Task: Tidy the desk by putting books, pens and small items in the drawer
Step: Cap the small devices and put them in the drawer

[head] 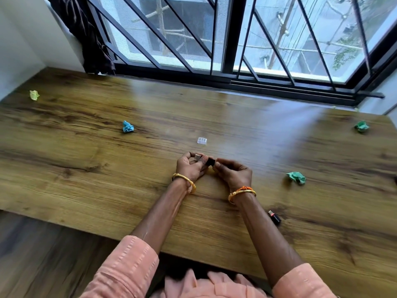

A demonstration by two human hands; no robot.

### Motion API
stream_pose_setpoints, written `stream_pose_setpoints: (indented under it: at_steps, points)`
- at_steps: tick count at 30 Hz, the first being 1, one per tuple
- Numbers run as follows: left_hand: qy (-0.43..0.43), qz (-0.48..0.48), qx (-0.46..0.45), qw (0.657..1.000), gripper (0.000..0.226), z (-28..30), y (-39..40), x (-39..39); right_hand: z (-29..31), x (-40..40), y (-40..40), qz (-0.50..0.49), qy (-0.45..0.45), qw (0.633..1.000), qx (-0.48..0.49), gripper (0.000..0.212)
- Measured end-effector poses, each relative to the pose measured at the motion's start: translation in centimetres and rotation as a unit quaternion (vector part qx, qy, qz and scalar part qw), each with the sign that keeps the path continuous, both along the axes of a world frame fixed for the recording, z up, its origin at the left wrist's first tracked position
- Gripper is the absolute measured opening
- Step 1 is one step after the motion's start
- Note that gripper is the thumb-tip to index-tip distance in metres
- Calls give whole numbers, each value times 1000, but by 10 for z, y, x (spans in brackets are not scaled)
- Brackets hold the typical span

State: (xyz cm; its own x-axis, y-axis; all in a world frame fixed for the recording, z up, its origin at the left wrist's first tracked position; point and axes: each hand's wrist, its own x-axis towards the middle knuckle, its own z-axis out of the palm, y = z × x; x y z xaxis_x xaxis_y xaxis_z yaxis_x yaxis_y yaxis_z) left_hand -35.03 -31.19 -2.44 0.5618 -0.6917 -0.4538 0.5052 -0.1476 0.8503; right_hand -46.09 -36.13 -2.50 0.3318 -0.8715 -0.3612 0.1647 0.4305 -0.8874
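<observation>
We have one wide view only, from the head, looking forward and down on the desk; the window fills the top of the frame.

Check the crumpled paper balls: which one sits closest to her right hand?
The green paper ball just right of the right hand. The other green ball lies far right, the blue ball and yellow-green ball lie left, beyond the left hand.

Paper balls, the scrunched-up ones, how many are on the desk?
4. A yellow-green paper ball lies far left, a blue one left of middle, a green one right of the hands, and another green one far right. None seems hidden.
</observation>
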Motion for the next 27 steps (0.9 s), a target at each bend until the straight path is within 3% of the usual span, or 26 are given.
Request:
stream_pose_setpoints:
  at_steps: [7,12,17,27]
  points:
    - [-30,-9,-9,999,23,-3,1,-2,8,1,-3,15,-44,995,87,16]
    - [-27,-8,-21,999,23,-1,5,0,6,0,-3,34,19,999,24,14]
    - [-36,1,-25,999,19,1,11,-6,6,-3,-1,52,21,998,-10,18]
    - [4,29,-30,999,19,5,23,-15,12,-13,7,70,-6,997,39,16]
